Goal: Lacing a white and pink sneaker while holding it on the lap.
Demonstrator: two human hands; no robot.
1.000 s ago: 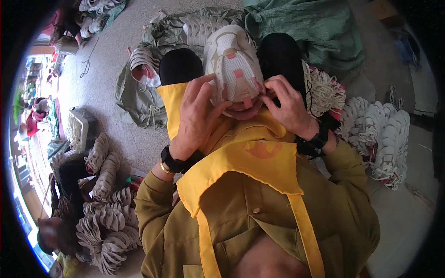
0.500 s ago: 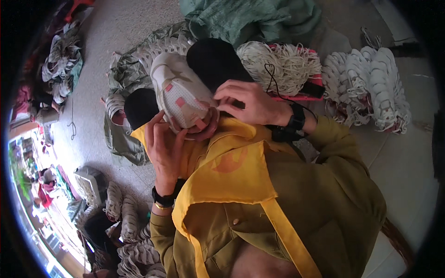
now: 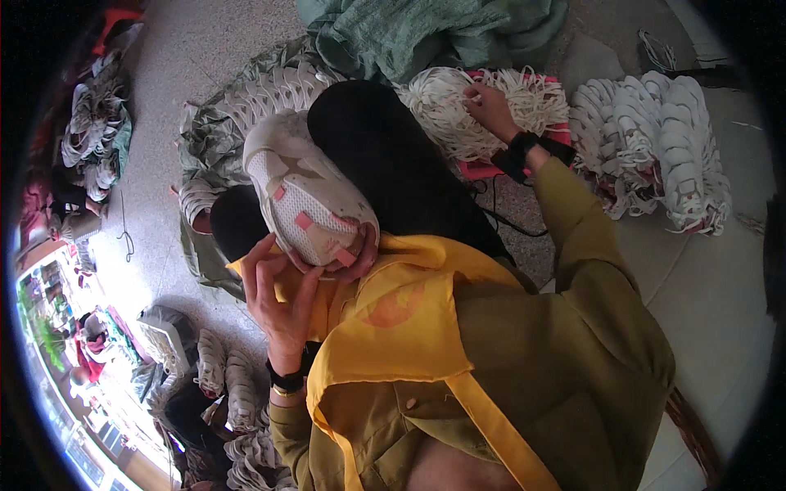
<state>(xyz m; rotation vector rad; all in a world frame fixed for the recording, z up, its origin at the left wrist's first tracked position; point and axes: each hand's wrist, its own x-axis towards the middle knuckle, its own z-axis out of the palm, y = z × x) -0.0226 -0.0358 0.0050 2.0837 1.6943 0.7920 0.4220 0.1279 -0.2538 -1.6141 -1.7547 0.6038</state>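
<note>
A white mesh shoe upper (image 3: 307,196) with pink patches lies across my lap, its pinkish collar toward me. Fingers and thumb of my left hand (image 3: 277,299) grip the near left edge of that upper. Out to the right, my right hand (image 3: 491,113) is at a heap of white shoelaces (image 3: 446,98), its fingertips pinched together on the laces. Exactly how many laces are between those fingers is too small to tell. The laces rest on a pink-red tray (image 3: 561,119). A yellow apron (image 3: 393,327) covers my front below the shoe upper.
Stacked white shoe uppers (image 3: 688,147) lie on the floor to the right of the tray. A green woven sack (image 3: 434,33) sits at the far side. More uppers (image 3: 274,94) rest on a grey-green sheet (image 3: 201,147) beyond my knees. Several stacks (image 3: 239,393) stand lower left.
My right hand has left the shoe upper and reached right to the shoelace heap. My left hand keeps its grip; the shoe upper has shifted slightly left and toward me.
</note>
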